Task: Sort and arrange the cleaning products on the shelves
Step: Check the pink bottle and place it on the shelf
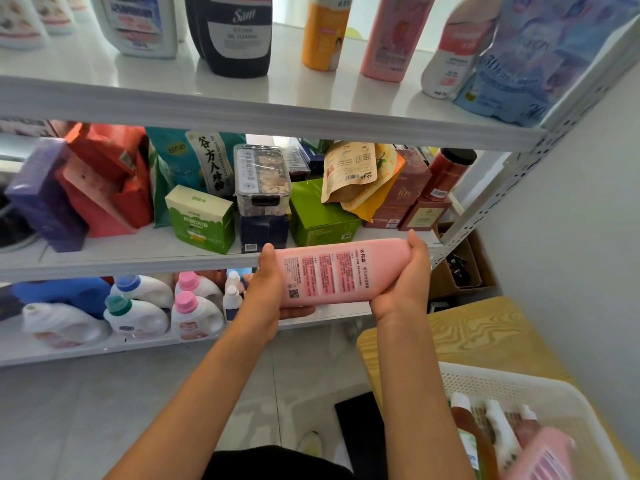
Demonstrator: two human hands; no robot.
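Pink and smooth, the bottle (341,271) lies sideways at the centre of the frame, in front of the middle shelf (138,258), label text facing up. The left hand (268,292) wraps one end, thumb on top and fingers curled beneath; the right hand (407,282) cups the other end the same way. The plastic looks stiff and slick, probably fairly heavy if full, so gripping both ends as now, or round the body, seems safest. To the left the lower shelf is crowded with white jugs (138,317). The upper shelf (277,116) has an open gap between the black bottle (239,36) and the orange bottle (322,32). Its front edge overhangs the hands. The white basket (519,382), lower right, holds more bottles.
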